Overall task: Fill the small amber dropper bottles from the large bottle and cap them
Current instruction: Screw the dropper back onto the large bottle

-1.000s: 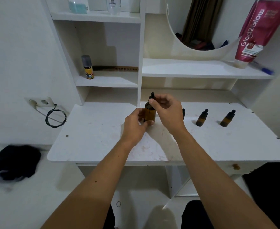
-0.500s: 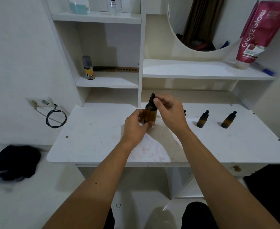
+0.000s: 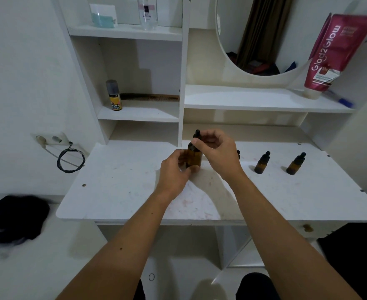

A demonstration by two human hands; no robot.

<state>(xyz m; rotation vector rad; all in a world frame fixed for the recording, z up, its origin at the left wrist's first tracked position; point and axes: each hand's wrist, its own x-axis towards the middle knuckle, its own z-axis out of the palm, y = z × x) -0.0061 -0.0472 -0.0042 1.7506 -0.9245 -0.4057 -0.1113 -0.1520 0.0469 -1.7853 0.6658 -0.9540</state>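
Hands are working the large amber bottle (image 3: 193, 158) above the white surface (image 3: 122, 187): left hand (image 3: 175, 169) is wrapping its body, right hand (image 3: 218, 151) is pinching the black dropper cap (image 3: 196, 135). Two small dropper bottles (image 3: 262, 163) are standing capped to the right, a third is mostly hiding behind the right hand.

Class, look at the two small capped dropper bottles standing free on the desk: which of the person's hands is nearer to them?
Right. The right hand is beside the small dropper bottles; the left hand grips the large bottle on the far side.
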